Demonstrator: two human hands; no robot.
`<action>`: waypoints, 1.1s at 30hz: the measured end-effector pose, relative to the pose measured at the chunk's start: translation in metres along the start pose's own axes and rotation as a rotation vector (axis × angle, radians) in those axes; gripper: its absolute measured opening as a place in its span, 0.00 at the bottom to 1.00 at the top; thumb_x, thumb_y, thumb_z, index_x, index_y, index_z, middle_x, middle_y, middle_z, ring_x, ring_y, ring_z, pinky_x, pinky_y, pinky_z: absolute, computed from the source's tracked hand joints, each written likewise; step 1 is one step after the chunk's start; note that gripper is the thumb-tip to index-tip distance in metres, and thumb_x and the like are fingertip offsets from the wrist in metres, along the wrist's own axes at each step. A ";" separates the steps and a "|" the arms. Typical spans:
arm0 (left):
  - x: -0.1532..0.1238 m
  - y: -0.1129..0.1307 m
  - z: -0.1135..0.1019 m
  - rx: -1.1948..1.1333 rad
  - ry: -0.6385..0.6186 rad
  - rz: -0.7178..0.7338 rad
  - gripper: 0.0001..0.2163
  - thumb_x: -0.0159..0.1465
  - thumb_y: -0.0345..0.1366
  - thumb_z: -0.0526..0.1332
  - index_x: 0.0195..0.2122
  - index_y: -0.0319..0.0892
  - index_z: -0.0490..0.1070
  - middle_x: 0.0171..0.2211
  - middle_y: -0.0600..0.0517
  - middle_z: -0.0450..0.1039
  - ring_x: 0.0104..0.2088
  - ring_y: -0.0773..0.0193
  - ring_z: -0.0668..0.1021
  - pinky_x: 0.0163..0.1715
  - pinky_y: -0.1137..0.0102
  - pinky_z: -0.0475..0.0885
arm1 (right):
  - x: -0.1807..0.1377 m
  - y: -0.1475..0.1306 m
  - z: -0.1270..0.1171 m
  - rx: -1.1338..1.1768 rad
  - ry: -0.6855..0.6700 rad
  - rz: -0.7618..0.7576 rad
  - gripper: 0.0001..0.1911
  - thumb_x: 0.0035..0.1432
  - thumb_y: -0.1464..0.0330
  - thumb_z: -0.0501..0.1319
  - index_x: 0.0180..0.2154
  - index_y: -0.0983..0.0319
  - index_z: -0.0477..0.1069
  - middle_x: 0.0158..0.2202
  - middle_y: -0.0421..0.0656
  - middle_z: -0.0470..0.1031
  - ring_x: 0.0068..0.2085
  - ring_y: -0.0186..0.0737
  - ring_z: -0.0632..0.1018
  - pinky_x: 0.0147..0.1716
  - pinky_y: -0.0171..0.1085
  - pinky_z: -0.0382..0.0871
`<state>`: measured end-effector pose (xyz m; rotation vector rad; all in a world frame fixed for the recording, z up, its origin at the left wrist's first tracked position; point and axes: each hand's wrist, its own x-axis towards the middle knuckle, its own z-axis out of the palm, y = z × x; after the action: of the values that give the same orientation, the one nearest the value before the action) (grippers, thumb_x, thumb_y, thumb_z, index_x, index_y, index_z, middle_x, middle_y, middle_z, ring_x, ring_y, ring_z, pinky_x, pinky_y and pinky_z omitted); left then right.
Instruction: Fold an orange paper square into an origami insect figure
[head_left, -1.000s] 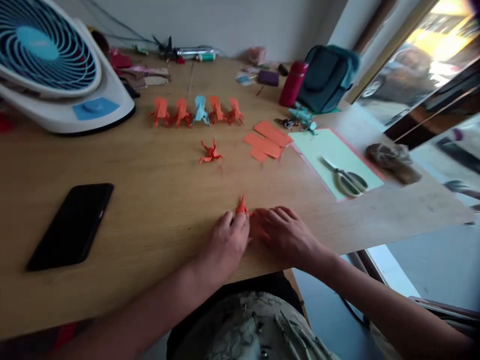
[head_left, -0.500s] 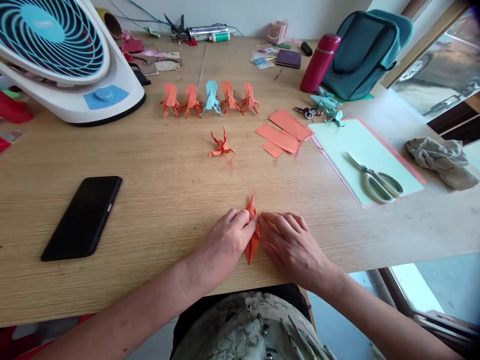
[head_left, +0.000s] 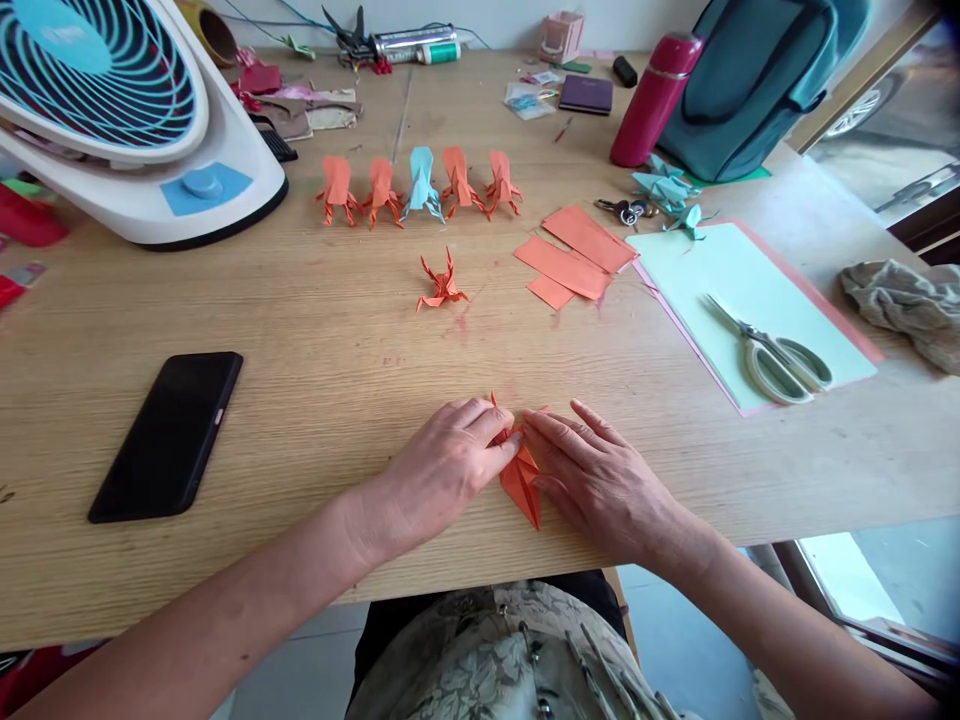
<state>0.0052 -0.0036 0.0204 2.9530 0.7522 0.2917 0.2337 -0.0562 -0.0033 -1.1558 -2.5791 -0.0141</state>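
A half-folded orange paper piece [head_left: 522,480] lies on the wooden table [head_left: 315,340] near its front edge. My left hand [head_left: 442,465] presses on its left side with the fingers closed together on the paper. My right hand [head_left: 600,480] pins its right side, fingers stretched nearly flat with the tips on the fold. A finished orange paper crab [head_left: 442,285] stands further back. Behind it is a row of folded paper figures [head_left: 420,187], orange with one blue.
A black phone [head_left: 169,433] lies at the left. A white and blue fan [head_left: 127,120] stands at the back left. Orange paper strips [head_left: 574,255], a green sheet [head_left: 720,300] with scissors [head_left: 776,352], a red bottle [head_left: 654,98], a teal bag [head_left: 750,80] and a rag [head_left: 900,305] fill the right.
The orange piece was upright between my fingertips; now it lies flatter, its point toward me, with both hands pressing it. The view has tilted down and steadied.
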 end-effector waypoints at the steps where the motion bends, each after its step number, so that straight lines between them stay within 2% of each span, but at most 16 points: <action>1: -0.001 -0.002 0.002 -0.013 0.023 0.017 0.11 0.70 0.25 0.56 0.49 0.40 0.74 0.47 0.47 0.72 0.47 0.58 0.72 0.51 0.63 0.71 | 0.000 0.001 -0.001 0.000 -0.002 -0.002 0.22 0.72 0.68 0.51 0.62 0.70 0.66 0.62 0.55 0.70 0.61 0.48 0.73 0.66 0.53 0.60; 5: -0.004 -0.004 0.010 -0.046 0.043 0.010 0.10 0.71 0.27 0.56 0.51 0.40 0.73 0.49 0.48 0.72 0.47 0.58 0.72 0.49 0.63 0.72 | 0.003 -0.004 -0.003 -0.003 0.000 0.025 0.22 0.72 0.67 0.51 0.61 0.70 0.67 0.61 0.57 0.71 0.61 0.50 0.73 0.66 0.55 0.58; 7: -0.003 0.000 0.012 -0.036 0.041 -0.009 0.08 0.71 0.28 0.57 0.48 0.39 0.74 0.49 0.47 0.72 0.47 0.57 0.72 0.49 0.62 0.73 | 0.005 -0.009 -0.003 0.020 0.003 0.036 0.21 0.72 0.67 0.50 0.61 0.69 0.67 0.60 0.56 0.72 0.59 0.49 0.74 0.65 0.55 0.59; 10: -0.003 0.007 0.015 -0.026 0.044 -0.038 0.08 0.71 0.28 0.56 0.46 0.38 0.74 0.45 0.47 0.72 0.44 0.58 0.73 0.45 0.64 0.74 | 0.005 -0.013 -0.002 0.064 0.005 0.060 0.22 0.73 0.67 0.50 0.63 0.66 0.65 0.59 0.54 0.73 0.57 0.47 0.75 0.64 0.54 0.59; 15: -0.006 0.006 0.020 -0.056 0.061 -0.036 0.13 0.72 0.26 0.53 0.55 0.36 0.71 0.43 0.46 0.72 0.42 0.59 0.74 0.43 0.66 0.76 | 0.000 -0.008 0.002 0.014 -0.015 0.148 0.21 0.73 0.65 0.50 0.63 0.63 0.65 0.62 0.50 0.72 0.62 0.49 0.72 0.66 0.54 0.52; 20: -0.006 -0.004 0.015 -0.048 0.045 0.016 0.14 0.72 0.28 0.54 0.57 0.37 0.71 0.47 0.45 0.73 0.47 0.57 0.73 0.48 0.63 0.75 | 0.002 -0.002 0.001 -0.023 -0.013 0.192 0.19 0.73 0.64 0.51 0.59 0.63 0.69 0.62 0.49 0.72 0.63 0.50 0.71 0.64 0.52 0.55; 24: 0.003 -0.007 0.013 -0.121 0.052 -0.014 0.11 0.72 0.29 0.56 0.51 0.40 0.75 0.45 0.47 0.74 0.45 0.58 0.74 0.47 0.64 0.74 | 0.006 -0.002 -0.002 -0.010 0.039 0.194 0.15 0.72 0.66 0.54 0.54 0.63 0.73 0.59 0.50 0.75 0.59 0.52 0.74 0.62 0.55 0.59; 29: 0.016 -0.010 0.015 -0.370 0.057 -0.078 0.04 0.67 0.29 0.65 0.42 0.39 0.76 0.40 0.49 0.73 0.41 0.62 0.76 0.42 0.69 0.72 | 0.006 -0.011 -0.003 0.078 0.147 0.096 0.17 0.69 0.74 0.56 0.57 0.68 0.67 0.55 0.55 0.76 0.55 0.47 0.76 0.59 0.51 0.66; 33: 0.021 -0.014 0.013 -0.547 0.049 -0.136 0.06 0.63 0.26 0.68 0.40 0.39 0.75 0.36 0.53 0.72 0.39 0.64 0.76 0.39 0.72 0.71 | 0.004 -0.015 0.000 0.163 0.187 0.067 0.18 0.67 0.78 0.56 0.58 0.66 0.65 0.52 0.53 0.77 0.56 0.43 0.75 0.58 0.48 0.69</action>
<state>0.0189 0.0184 0.0096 2.3792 0.7327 0.4737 0.2200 -0.0634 -0.0008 -1.1231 -2.3309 0.0969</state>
